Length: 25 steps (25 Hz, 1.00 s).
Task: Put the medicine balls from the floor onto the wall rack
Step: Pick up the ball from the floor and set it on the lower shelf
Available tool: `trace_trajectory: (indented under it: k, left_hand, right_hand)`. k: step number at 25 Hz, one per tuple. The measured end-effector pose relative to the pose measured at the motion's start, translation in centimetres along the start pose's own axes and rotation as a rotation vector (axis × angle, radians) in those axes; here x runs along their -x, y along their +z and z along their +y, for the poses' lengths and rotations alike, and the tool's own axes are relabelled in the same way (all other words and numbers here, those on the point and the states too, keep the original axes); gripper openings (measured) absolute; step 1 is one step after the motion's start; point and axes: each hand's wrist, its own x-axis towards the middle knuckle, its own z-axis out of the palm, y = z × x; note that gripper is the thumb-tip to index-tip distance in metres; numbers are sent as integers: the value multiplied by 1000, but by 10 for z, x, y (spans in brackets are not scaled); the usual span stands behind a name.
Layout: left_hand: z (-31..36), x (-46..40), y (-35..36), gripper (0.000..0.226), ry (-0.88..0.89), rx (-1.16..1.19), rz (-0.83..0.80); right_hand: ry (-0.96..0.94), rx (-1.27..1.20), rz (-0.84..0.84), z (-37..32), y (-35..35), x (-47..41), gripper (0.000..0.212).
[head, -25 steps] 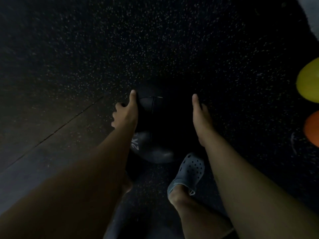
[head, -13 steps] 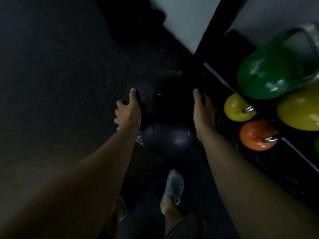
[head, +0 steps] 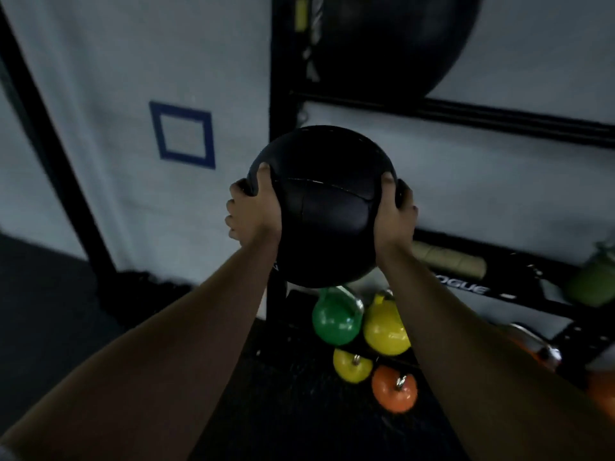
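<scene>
I hold a black medicine ball up in the air between both hands, in front of the black wall rack. My left hand grips its left side and my right hand grips its right side, thumbs on top. Another large black medicine ball rests on the rack's upper rails, above and right of the held one. The rack's left upright stands just behind the held ball.
Green, yellow, small yellow and orange kettlebells sit on the floor under the rack. A tan roll lies on a lower shelf. A blue taped square marks the white wall. A slanted black post stands left.
Both hands have lifted the ball from the floor up to rack height. My view has risen from the floor to the wall and rack.
</scene>
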Motion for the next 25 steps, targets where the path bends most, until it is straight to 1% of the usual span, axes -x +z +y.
trace_trajectory:
  k: [3,6,7,9,11,12,16,18,20,21,23,24,25]
  left_hand:
    - [65,34,23,68,143,105,-77]
    - [102,64,51,72,206,223,-168]
    - [114,74,62,71,219,252,-192]
    - [141,93,88,71,256,290,-227]
    - [173,108,122,71,305,322,-266]
    - [190,113,137,71,328,342,-282]
    - [252,128,210,68,415,401,-311]
    - [275,127,250,74,431,430,-345]
    - [288,119,286,88,421,483,-372]
    - [290,114,301,95,402,500,-372]
    - [291,108,333,104,389,477,-328]
    - [291,106,346,103,435,438,-310]
    - [291,105,359,100,525,389,-309]
  right_hand:
    - [-104,-86,93,-57,-58,-11,72]
    - [-177,-145,171,-89,-103,-22,68]
    - [-203,-154,199,-98,-118,-27,68]
    - [-248,-180,256,-116,-146,-44,76]
    - [-283,-214,301,-136,-173,-71,84]
    - [-298,-217,314,-145,-184,-86,84]
    - [-386,-258,362,-175,-225,-165,71]
    - [-418,-245,363,-189,-238,-209,73]
    - [-451,-234,350,-198,-245,-249,84]
    - [-469,-228,334,-197,-244,-268,88]
    - [-474,-207,278,-190,-245,-310,86]
    - [-478,-190,254,-183,-245,-329,82]
    - [-495,-177,244,-174,-245,-346,77]
